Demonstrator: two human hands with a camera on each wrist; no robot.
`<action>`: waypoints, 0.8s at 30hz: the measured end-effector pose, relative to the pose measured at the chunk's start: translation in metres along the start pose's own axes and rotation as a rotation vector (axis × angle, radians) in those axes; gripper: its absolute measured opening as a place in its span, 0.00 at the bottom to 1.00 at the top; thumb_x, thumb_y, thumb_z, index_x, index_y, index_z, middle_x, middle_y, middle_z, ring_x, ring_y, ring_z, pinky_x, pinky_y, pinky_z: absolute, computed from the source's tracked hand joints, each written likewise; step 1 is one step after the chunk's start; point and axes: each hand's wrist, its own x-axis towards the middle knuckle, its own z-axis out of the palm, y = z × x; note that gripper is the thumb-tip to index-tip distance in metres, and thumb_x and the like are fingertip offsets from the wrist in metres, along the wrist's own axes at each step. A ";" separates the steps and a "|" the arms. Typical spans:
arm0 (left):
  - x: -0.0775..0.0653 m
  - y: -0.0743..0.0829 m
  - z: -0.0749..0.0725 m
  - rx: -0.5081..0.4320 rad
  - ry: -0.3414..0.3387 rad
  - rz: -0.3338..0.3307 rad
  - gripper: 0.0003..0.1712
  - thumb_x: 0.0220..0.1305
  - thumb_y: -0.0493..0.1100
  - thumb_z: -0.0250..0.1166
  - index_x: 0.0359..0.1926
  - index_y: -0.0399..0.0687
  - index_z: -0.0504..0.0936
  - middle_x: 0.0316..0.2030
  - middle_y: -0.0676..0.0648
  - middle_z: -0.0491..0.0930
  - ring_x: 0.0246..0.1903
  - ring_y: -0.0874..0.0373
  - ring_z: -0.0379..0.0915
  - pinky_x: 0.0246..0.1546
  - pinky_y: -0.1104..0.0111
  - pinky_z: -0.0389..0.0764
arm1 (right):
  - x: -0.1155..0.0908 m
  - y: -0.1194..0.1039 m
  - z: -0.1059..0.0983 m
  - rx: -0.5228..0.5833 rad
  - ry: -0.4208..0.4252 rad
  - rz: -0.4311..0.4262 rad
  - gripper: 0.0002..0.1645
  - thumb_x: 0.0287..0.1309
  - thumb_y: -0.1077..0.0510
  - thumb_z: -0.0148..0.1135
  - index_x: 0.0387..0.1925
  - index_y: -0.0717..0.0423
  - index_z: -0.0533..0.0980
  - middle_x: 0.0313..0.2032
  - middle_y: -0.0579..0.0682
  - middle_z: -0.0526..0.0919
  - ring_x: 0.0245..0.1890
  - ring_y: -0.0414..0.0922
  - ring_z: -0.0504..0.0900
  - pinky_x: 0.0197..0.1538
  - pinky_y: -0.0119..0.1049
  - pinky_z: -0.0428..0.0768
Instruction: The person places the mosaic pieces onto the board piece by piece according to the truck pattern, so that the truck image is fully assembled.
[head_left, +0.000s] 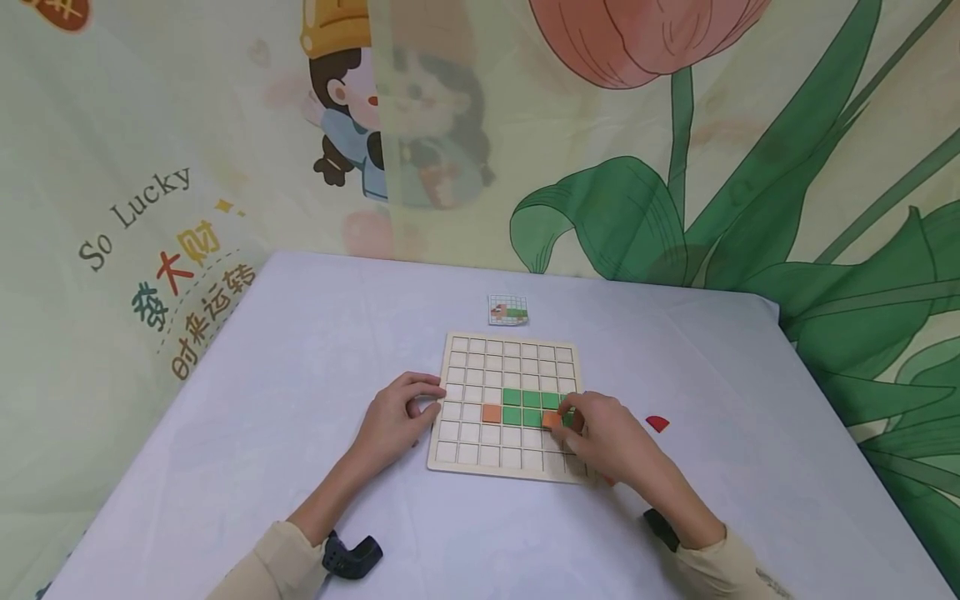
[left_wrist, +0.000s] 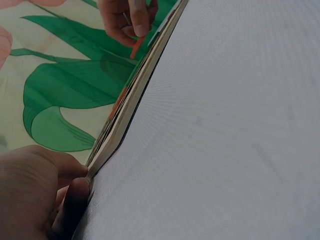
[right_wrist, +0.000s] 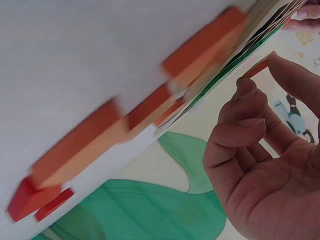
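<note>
A pale wooden grid board (head_left: 471,455) lies flat on the white-covered table. Two rows of green square tiles (head_left: 532,399) fill some of its cells, with one orange tile (head_left: 491,413) just left of them. Between thumb and fingertips my right hand (head_left: 611,433) pinches another orange square tile (right_wrist: 257,68), tilted above the lower green row. That hand hides the board's right edge and some tiles. My left hand (head_left: 392,414) rests at the board's left edge, with thumb and index fingertips touching the side and the fingers loosely bent.
Beyond the board lies a small picture card (head_left: 508,311) showing a grid with a coloured pattern. A red quarter-circle piece (head_left: 657,423) sits to the right. Several loose orange pieces (right_wrist: 75,145) and red ones (right_wrist: 30,200) lie by the board's right side, mostly behind my right arm in the head view.
</note>
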 end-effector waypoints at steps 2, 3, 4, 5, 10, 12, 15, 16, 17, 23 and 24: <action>0.000 0.000 0.000 0.002 0.001 0.000 0.12 0.67 0.37 0.71 0.51 0.45 0.91 0.60 0.50 0.84 0.21 0.64 0.70 0.21 0.73 0.71 | 0.002 -0.005 0.003 0.008 -0.009 0.000 0.13 0.64 0.54 0.74 0.48 0.53 0.84 0.26 0.45 0.78 0.27 0.42 0.74 0.24 0.34 0.74; 0.000 0.000 0.000 0.003 0.001 0.001 0.12 0.67 0.37 0.72 0.51 0.45 0.91 0.60 0.50 0.84 0.21 0.64 0.70 0.21 0.73 0.71 | 0.003 -0.008 0.004 0.008 -0.011 -0.003 0.13 0.64 0.54 0.74 0.48 0.53 0.84 0.26 0.45 0.78 0.27 0.42 0.74 0.25 0.34 0.74; 0.000 0.000 0.000 0.004 0.002 0.001 0.12 0.67 0.37 0.72 0.51 0.45 0.91 0.60 0.50 0.84 0.21 0.64 0.70 0.21 0.73 0.71 | 0.004 -0.010 0.005 0.004 -0.008 -0.009 0.13 0.64 0.54 0.74 0.48 0.53 0.84 0.26 0.45 0.78 0.28 0.42 0.74 0.25 0.34 0.74; 0.000 0.000 0.000 0.004 0.003 0.000 0.12 0.66 0.37 0.72 0.51 0.45 0.91 0.60 0.50 0.84 0.21 0.64 0.70 0.21 0.73 0.71 | 0.004 -0.012 0.006 -0.004 -0.004 -0.017 0.13 0.64 0.55 0.75 0.48 0.53 0.84 0.26 0.45 0.77 0.29 0.42 0.74 0.27 0.33 0.74; 0.000 0.000 0.000 0.001 0.005 0.000 0.13 0.66 0.37 0.72 0.51 0.46 0.91 0.60 0.51 0.84 0.21 0.65 0.70 0.21 0.73 0.71 | 0.009 -0.021 0.009 -0.024 0.012 -0.054 0.12 0.63 0.55 0.76 0.46 0.51 0.85 0.25 0.44 0.77 0.29 0.41 0.73 0.30 0.32 0.72; 0.000 0.000 0.000 0.000 0.004 0.001 0.13 0.66 0.37 0.72 0.51 0.46 0.91 0.60 0.50 0.84 0.21 0.64 0.70 0.21 0.73 0.70 | 0.010 -0.025 0.011 -0.017 0.011 -0.063 0.11 0.62 0.55 0.76 0.45 0.51 0.85 0.25 0.44 0.76 0.28 0.41 0.73 0.30 0.32 0.71; 0.000 0.000 0.000 0.001 0.004 0.002 0.13 0.66 0.37 0.72 0.51 0.45 0.90 0.60 0.50 0.84 0.21 0.64 0.70 0.21 0.73 0.71 | 0.011 -0.031 0.014 -0.021 0.017 -0.076 0.11 0.62 0.54 0.76 0.44 0.50 0.85 0.25 0.43 0.76 0.27 0.40 0.72 0.30 0.32 0.70; 0.000 0.000 0.000 0.002 0.004 0.001 0.13 0.66 0.37 0.72 0.51 0.45 0.90 0.60 0.50 0.84 0.21 0.64 0.70 0.21 0.73 0.71 | 0.011 -0.033 0.015 -0.018 0.021 -0.078 0.11 0.62 0.54 0.77 0.44 0.50 0.85 0.25 0.43 0.76 0.27 0.40 0.72 0.29 0.31 0.70; 0.000 0.001 0.001 0.001 0.005 0.002 0.13 0.66 0.36 0.72 0.51 0.45 0.90 0.60 0.50 0.84 0.21 0.65 0.70 0.21 0.73 0.71 | 0.012 -0.035 0.016 -0.015 0.024 -0.084 0.11 0.61 0.54 0.77 0.44 0.50 0.85 0.25 0.42 0.76 0.27 0.40 0.72 0.29 0.31 0.70; 0.001 0.000 0.001 0.002 0.009 0.006 0.13 0.65 0.36 0.72 0.51 0.45 0.90 0.58 0.49 0.84 0.21 0.66 0.70 0.21 0.73 0.71 | 0.015 -0.046 0.021 0.014 0.022 -0.145 0.11 0.62 0.55 0.77 0.43 0.52 0.85 0.24 0.42 0.75 0.27 0.40 0.72 0.32 0.30 0.72; 0.000 0.000 0.001 0.004 0.009 0.005 0.13 0.66 0.36 0.72 0.51 0.45 0.90 0.58 0.49 0.84 0.21 0.66 0.70 0.21 0.73 0.71 | 0.016 -0.047 0.022 0.011 0.022 -0.150 0.11 0.62 0.55 0.76 0.43 0.52 0.85 0.24 0.43 0.75 0.27 0.40 0.72 0.32 0.30 0.72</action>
